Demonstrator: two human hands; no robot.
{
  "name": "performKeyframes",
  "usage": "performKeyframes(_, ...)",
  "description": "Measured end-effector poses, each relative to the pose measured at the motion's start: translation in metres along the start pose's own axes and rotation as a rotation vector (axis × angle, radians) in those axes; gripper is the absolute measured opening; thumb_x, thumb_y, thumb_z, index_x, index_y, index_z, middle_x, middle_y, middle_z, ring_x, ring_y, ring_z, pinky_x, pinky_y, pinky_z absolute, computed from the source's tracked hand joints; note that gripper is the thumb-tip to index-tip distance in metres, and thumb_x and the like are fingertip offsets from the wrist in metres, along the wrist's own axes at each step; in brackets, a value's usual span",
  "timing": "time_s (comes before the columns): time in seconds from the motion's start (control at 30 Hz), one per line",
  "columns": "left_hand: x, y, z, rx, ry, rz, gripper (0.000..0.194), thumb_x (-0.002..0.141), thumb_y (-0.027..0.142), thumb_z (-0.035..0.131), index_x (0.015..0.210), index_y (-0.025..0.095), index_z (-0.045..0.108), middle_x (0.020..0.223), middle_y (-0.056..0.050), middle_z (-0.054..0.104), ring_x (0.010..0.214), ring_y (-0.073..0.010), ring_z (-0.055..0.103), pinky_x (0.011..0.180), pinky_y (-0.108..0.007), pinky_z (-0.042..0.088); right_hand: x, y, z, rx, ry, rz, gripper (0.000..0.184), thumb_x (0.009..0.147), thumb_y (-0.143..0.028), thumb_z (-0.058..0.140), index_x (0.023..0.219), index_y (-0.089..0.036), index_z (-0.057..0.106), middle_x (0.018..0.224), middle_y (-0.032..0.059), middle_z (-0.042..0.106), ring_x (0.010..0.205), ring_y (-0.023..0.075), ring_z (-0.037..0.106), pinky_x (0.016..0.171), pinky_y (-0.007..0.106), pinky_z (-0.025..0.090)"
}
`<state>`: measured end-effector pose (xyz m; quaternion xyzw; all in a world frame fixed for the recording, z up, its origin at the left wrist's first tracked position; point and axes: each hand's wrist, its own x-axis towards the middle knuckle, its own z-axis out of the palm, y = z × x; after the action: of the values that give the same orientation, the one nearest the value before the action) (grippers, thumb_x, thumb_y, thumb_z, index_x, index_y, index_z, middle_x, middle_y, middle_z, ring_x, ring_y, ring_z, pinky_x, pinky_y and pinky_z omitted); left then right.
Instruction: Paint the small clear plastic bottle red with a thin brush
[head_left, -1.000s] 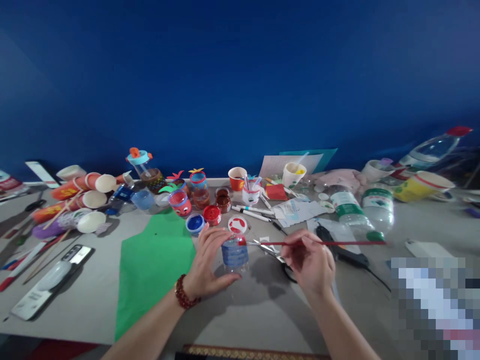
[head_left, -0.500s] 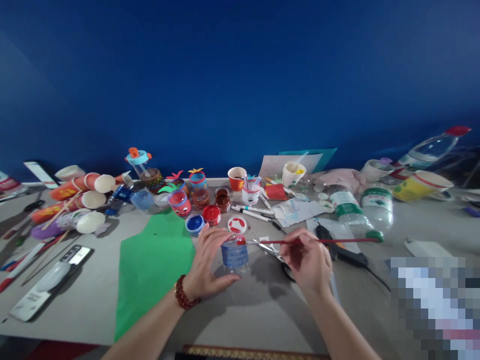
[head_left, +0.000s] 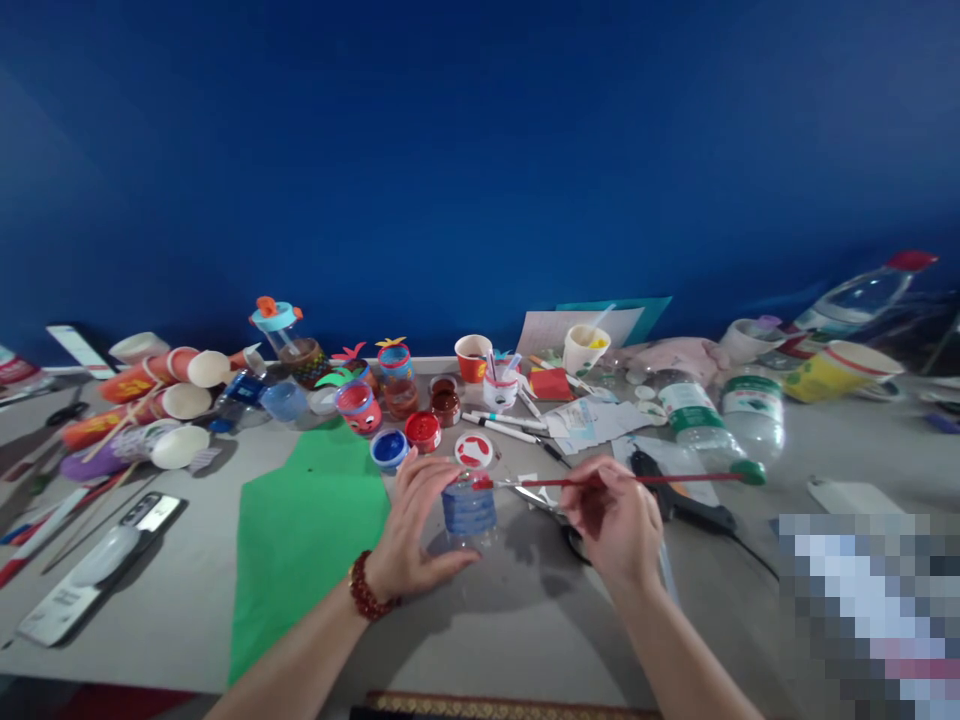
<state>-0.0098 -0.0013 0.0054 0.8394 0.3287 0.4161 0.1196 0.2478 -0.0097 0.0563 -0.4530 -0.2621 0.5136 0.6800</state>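
On the near side of the table (head_left: 525, 640), the left hand (head_left: 420, 515) has its grip curved around a clear plastic vessel (head_left: 470, 515) banded in blue paint, fingers at its upper left, thumb low across the front. I can't tell whether the vessel rests on the table. The right hand (head_left: 615, 515) keeps a narrow pinch on one red-handled paintbrush (head_left: 694, 480), held nearly level, its red tip meeting the vessel near the top.

One green sheet (head_left: 307, 560) lies left of the left hand, with one phone (head_left: 101, 570) farther left. One pair of scissors (head_left: 576, 543) sits partly hidden by the right hand, and one black glue gun (head_left: 697, 512) lies to its right.

Just beyond the vessel is one white lid (head_left: 474, 450) smeared with red, then three open pots: a blue pot (head_left: 390, 464) and a red pot (head_left: 424, 448), each holding paint of its colour, and a brown pot (head_left: 448, 417) with dark paint inside.

Behind them I count three leaf-topped cups (head_left: 360, 415) and one white-and-red cup (head_left: 501, 398) with slim sticks standing in it. Two green-labelled bottles (head_left: 694, 412) lie to the right. Farther back, one white cup (head_left: 582, 360) shows yellow inside and a straw, before a blue wall (head_left: 480, 160).
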Motion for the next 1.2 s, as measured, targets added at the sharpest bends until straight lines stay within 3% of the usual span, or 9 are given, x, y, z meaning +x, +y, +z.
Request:
performKeyframes(0.13,0.0003,0.0012,-0.0004,0.002,0.013,0.008,0.081,0.088,0.064,0.069,0.151,0.021,0.042,0.138,-0.017,0.063,0.130,-0.0366,0.056,0.118,-0.061,0.033,0.0027,-0.0022,-0.0019,0.019,0.041,-0.045,0.023,0.065,-0.039,0.068,0.055,-0.019,0.069,0.040,0.0038,0.061,0.030,0.0124,0.050,0.030,0.018,0.037)
performKeyframes(0.37,0.0013,0.0033,0.0007,0.005,0.001,-0.013,0.080,0.087,0.065,0.068,0.149,0.022,0.043,0.136,-0.017,0.065,0.131,-0.0380,0.057,0.121,-0.063,0.028,-0.0040,0.0005,0.0040,-0.004,-0.038,-0.014,0.024,0.066,-0.041,0.069,0.056,-0.019,0.069,0.042,0.0048,0.064,0.031,0.0134,0.052,0.030,0.019,0.038)
performKeyframes(0.63,0.0009,0.0025,0.0002,-0.004,0.006,-0.016,0.079,0.087,0.064,0.068,0.149,0.022,0.044,0.137,-0.017,0.065,0.131,-0.0369,0.056,0.121,-0.061,0.029,0.0012,-0.0001,-0.0016,0.039,0.006,-0.090,0.024,0.067,-0.038,0.067,0.055,-0.018,0.069,0.040,0.0044,0.062,0.030,0.0128,0.051,0.029,0.018,0.036)
performKeyframes(0.83,0.0001,0.0007,0.0014,-0.007,0.003,0.001,0.081,0.087,0.064,0.069,0.150,0.021,0.042,0.138,-0.017,0.064,0.131,-0.0368,0.056,0.122,-0.063,0.028,-0.0042,0.0027,0.0020,0.010,-0.057,-0.019,0.025,0.068,-0.040,0.069,0.057,-0.018,0.071,0.042,0.0056,0.064,0.031,0.0140,0.053,0.030,0.019,0.037)
performKeyframes(1.07,0.0008,0.0011,0.0006,-0.007,0.012,-0.002,0.080,0.088,0.065,0.068,0.150,0.022,0.042,0.136,-0.017,0.064,0.130,-0.0366,0.056,0.119,-0.062,0.032,0.0000,0.0007,-0.0019,0.039,0.007,-0.109,0.023,0.068,-0.036,0.066,0.054,-0.018,0.070,0.041,0.0038,0.062,0.031,0.0129,0.051,0.029,0.018,0.037)
performKeyframes(1.2,0.0019,0.0026,0.0001,-0.011,0.001,-0.007,0.079,0.089,0.067,0.066,0.150,0.022,0.042,0.137,-0.017,0.064,0.130,-0.0370,0.056,0.119,-0.064,0.031,-0.0025,0.0038,-0.0004,0.017,-0.022,-0.071,0.025,0.069,-0.039,0.066,0.056,-0.018,0.070,0.042,0.0046,0.063,0.031,0.0138,0.052,0.029,0.019,0.038)
